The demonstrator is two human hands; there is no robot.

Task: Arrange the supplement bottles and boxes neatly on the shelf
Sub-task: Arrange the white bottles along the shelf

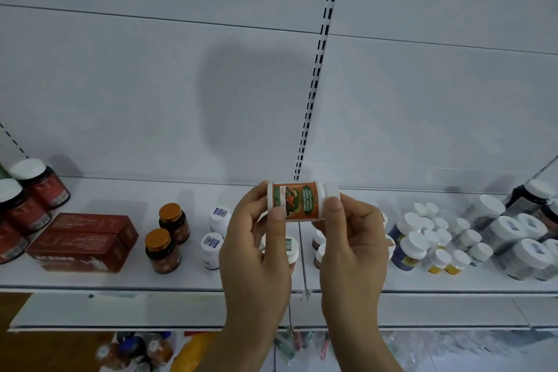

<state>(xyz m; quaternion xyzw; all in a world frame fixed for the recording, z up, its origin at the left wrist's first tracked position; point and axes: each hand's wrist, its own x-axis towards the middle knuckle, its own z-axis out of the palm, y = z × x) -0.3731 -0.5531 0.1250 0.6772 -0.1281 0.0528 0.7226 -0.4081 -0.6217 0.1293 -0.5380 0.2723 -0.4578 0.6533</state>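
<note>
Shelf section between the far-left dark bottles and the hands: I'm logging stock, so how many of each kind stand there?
Red boxes: 2
Orange-capped jars: 2
White bottles with stickered caps: 2
Total: 6

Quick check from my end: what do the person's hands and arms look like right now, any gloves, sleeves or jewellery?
Both hands are bare: no gloves on the left hand or the right hand. No rings show on the visible fingers, and no watch or bracelet at either wrist. The forearms are uncovered down to the bottom edge of the picture, with no sleeve in view.
</note>
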